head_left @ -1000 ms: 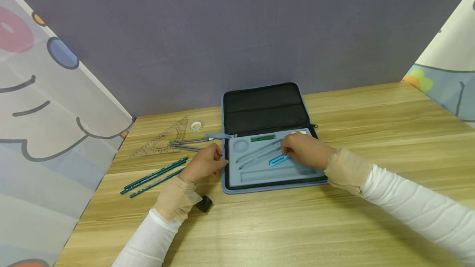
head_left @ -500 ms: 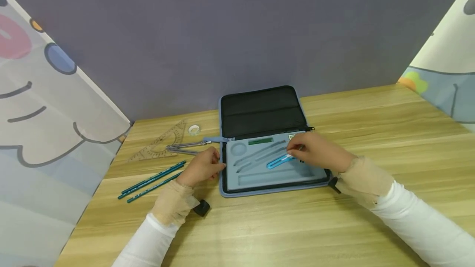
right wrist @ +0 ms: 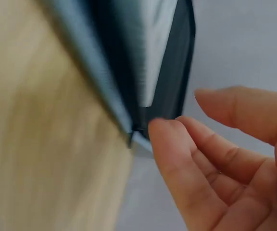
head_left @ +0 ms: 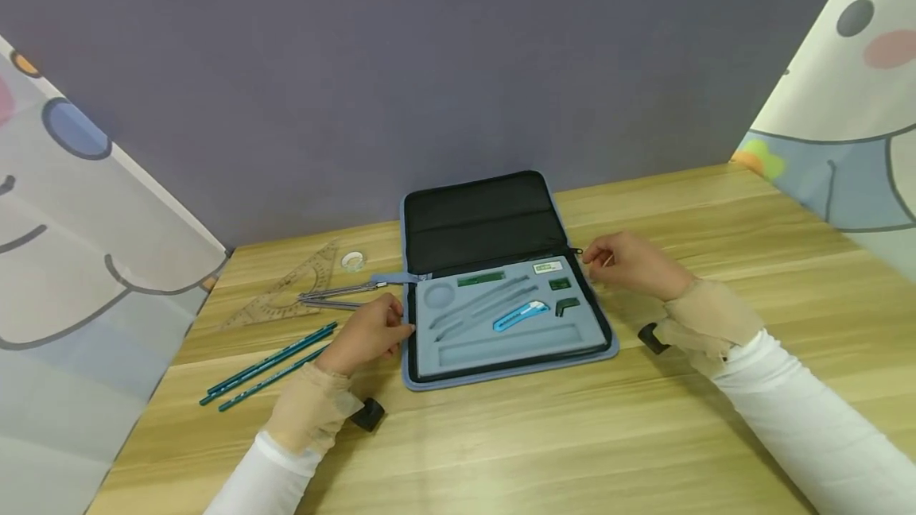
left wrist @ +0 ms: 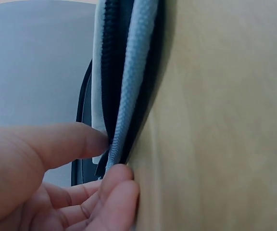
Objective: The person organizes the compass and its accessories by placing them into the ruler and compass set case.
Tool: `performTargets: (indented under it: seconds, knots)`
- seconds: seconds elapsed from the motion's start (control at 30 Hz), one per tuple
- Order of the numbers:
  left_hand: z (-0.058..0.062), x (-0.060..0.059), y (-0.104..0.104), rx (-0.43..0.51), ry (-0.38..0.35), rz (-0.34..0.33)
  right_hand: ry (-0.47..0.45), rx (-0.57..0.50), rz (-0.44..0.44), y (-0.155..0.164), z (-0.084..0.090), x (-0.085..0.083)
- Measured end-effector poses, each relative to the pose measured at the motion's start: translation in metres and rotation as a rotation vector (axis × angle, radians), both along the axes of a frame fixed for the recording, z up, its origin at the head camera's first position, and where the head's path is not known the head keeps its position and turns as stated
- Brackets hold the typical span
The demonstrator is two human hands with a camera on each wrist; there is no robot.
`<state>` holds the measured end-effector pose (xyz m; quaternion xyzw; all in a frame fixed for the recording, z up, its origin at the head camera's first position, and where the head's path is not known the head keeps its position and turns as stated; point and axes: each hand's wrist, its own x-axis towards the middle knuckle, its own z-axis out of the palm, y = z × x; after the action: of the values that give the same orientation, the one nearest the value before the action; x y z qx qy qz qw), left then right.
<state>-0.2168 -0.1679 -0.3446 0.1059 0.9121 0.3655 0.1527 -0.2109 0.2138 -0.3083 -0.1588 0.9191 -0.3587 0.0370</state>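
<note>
An unzipped blue-edged case [head_left: 515, 374] lies open on the table, its black lid [head_left: 479, 221] folded back. In its grey foam insert [head_left: 428, 356] lie a blue utility knife [head_left: 521, 315], a white eraser [head_left: 547, 267], a green strip-like box [head_left: 481, 279], a small green piece [head_left: 560, 284] and a dark green angled piece [head_left: 567, 306]. My left hand [head_left: 363, 334] pinches the case's left edge [left wrist: 136, 62] between thumb and fingers. On the other side, my right hand [head_left: 637, 265] is beside the zipper pull [head_left: 576, 250], thumb and fingers apart in the right wrist view.
Left of the case lie a clear set square [head_left: 286, 292], a roll of tape [head_left: 353, 261], metal compasses [head_left: 339, 292] and three dark green pencils [head_left: 275, 364]. A blue strap [head_left: 393, 278] sticks out from the case. A grey partition [head_left: 458, 86] stands behind.
My right hand has drawn back from the foam insert to the case's right side, leaving the small green pieces and utility knife uncovered. The left hand stays at the left edge.
</note>
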Motion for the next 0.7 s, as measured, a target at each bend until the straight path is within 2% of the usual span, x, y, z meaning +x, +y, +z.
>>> performTargets:
  seconds: [0.1, 0.2, 0.3, 0.47, 0.7]
  knots:
    - [0.0, 0.004, -0.003, -0.007, -0.002, 0.017, -0.116, -0.038, -0.012, 0.0, -0.008, -0.006]
    - [0.0, 0.007, -0.006, 0.004, -0.006, 0.03, -0.17, -0.023, -0.037, -0.003, -0.014, -0.009]
    - [0.001, 0.008, -0.008, 0.007, 0.003, 0.038, -0.194, -0.018, -0.051, -0.006, -0.018, -0.012]
    - [0.001, 0.006, -0.007, 0.007, 0.019, 0.031, -0.263, -0.098, -0.046, -0.004, -0.023, -0.013]
    - [0.001, 0.004, 0.003, 0.02, 0.031, -0.003, -0.272, -0.102, -0.03, 0.006, -0.027, -0.01]
